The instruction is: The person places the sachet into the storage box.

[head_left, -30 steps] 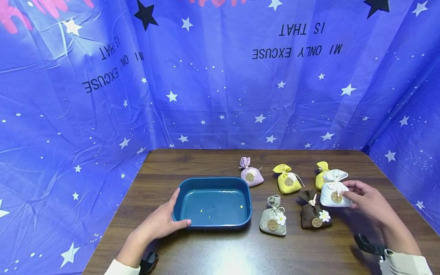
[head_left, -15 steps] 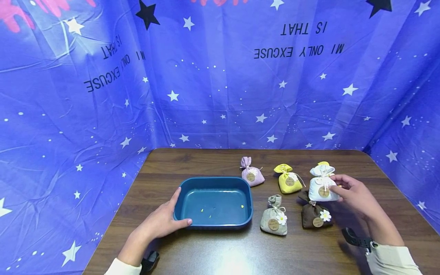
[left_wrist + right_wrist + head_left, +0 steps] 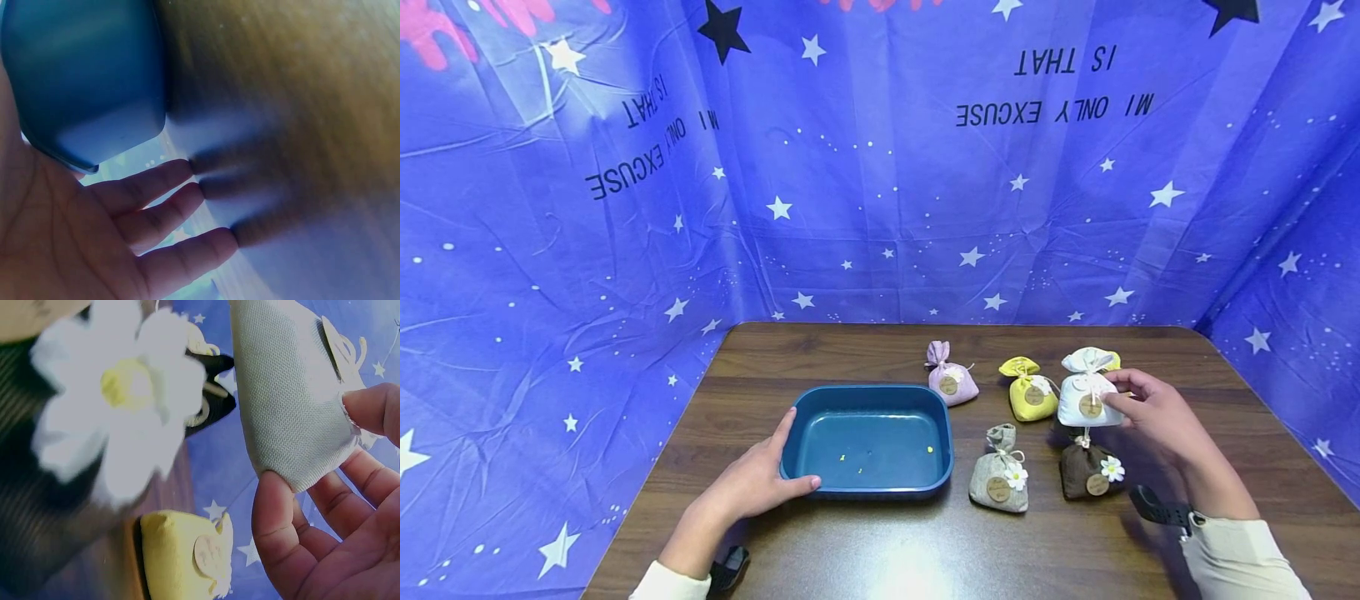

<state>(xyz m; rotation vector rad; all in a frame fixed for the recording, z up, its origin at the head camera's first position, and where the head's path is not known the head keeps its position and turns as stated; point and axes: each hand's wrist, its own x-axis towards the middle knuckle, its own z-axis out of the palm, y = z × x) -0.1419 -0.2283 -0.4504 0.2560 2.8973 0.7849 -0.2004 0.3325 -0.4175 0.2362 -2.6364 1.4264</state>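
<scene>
My right hand (image 3: 1161, 417) pinches a small white drawstring sachet (image 3: 1084, 408) by its right side, thumb in front and fingers behind. In the head view it overlaps the top of a brown sachet (image 3: 1081, 473), which bears a white flower. The right wrist view shows the white sachet's woven side (image 3: 281, 400) between thumb and fingers. At the blue tray's (image 3: 940, 475) left end, my left hand (image 3: 747, 485) touches the rim with its thumb at the front corner. Straight, spread fingers (image 3: 187, 256) reach down beside the tray in the left wrist view.
A grey sachet (image 3: 988, 487) stands right of the tray. Farther back sit a pink sachet (image 3: 953, 387) and a yellow sachet (image 3: 1030, 404); another yellow sachet (image 3: 1114, 361) is mostly hidden behind the white one. Small yellow bits lie in the tray. A starry blue curtain (image 3: 880, 208) surrounds the table.
The right hand has carried the white sachet leftward and slightly away, from beside the brown sachet to over its top. The left hand and tray stay put.
</scene>
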